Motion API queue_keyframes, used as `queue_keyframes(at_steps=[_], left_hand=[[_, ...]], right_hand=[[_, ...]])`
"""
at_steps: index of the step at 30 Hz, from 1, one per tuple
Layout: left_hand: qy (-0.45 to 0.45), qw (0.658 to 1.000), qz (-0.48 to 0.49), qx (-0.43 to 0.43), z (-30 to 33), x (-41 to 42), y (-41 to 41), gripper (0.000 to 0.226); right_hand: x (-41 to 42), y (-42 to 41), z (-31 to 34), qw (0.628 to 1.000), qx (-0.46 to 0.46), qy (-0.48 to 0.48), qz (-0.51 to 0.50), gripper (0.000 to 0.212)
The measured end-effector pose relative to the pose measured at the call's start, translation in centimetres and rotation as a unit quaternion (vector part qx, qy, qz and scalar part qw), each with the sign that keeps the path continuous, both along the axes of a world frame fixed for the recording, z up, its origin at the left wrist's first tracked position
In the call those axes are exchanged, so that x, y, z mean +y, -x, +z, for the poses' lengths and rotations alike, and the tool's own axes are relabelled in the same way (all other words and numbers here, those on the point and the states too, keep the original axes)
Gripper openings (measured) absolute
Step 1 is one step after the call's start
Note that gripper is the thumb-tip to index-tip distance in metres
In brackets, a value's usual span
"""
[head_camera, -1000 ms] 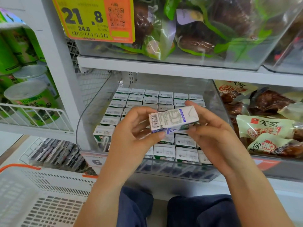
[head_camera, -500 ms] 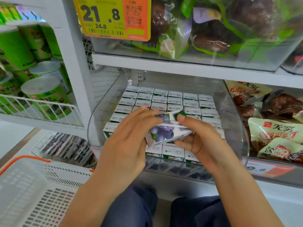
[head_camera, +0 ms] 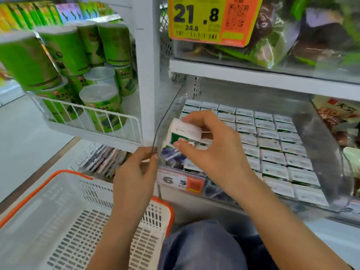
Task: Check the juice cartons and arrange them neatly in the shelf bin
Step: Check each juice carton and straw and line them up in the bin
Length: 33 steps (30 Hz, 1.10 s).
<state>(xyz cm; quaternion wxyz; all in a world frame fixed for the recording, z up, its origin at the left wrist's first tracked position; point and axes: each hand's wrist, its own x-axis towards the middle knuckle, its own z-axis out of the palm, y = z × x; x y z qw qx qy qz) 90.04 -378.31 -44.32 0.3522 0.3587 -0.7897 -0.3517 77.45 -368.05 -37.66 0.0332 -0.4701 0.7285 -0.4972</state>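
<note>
A clear plastic shelf bin holds several rows of small white-topped juice cartons. My right hand grips one juice carton, white and green with blueberries on its side, at the bin's front left corner, just inside the wall. My left hand pinches the bin's front left edge between thumb and fingers. The held carton stands roughly upright, its lower part behind the clear wall.
A white basket with an orange rim sits at the lower left. Green cans fill a wire rack to the left. A white shelf post stands beside the bin. Snack bags lie at right. A 6.5 price tag hangs in front.
The carton went from both hands above the bin's middle to my right hand alone at the front left corner. My left hand let go and took the bin's edge. The view swung left.
</note>
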Motion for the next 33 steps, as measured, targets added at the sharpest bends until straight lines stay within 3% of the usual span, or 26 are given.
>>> queue_keyframes(at_steps=[4, 13, 16, 24, 29, 33], left_hand=[[-0.028, 0.999, -0.011, 0.034, -0.3, -0.3, -0.2, 0.022], [-0.062, 0.995, -0.014, 0.08, -1.0, -0.5, -0.3, 0.019], [-0.068, 0.994, -0.014, 0.09, -1.1, -0.4, -0.3, 0.019], [-0.073, 0.993, -0.008, 0.09, -1.4, -0.3, -0.2, 0.019], [-0.057, 0.995, -0.006, 0.084, -1.4, -0.3, -0.2, 0.018], [-0.066, 0.993, -0.003, 0.095, -1.2, -0.2, -0.2, 0.018]], right_hand=[[-1.4, 0.0, -0.6, 0.993, 0.093, -0.068, 0.006, 0.039], [-2.0, 0.2, -3.3, 0.966, 0.169, -0.194, 0.028, 0.029], [-1.9, 0.5, -3.9, 0.958, 0.197, -0.207, 0.036, 0.019], [-3.3, 2.4, -2.1, 0.961, 0.183, -0.204, 0.026, 0.017], [-5.3, 3.5, -1.0, 0.923, 0.2, -0.318, 0.082, 0.026], [-6.4, 3.6, -0.6, 0.895, 0.257, -0.353, 0.092, 0.033]])
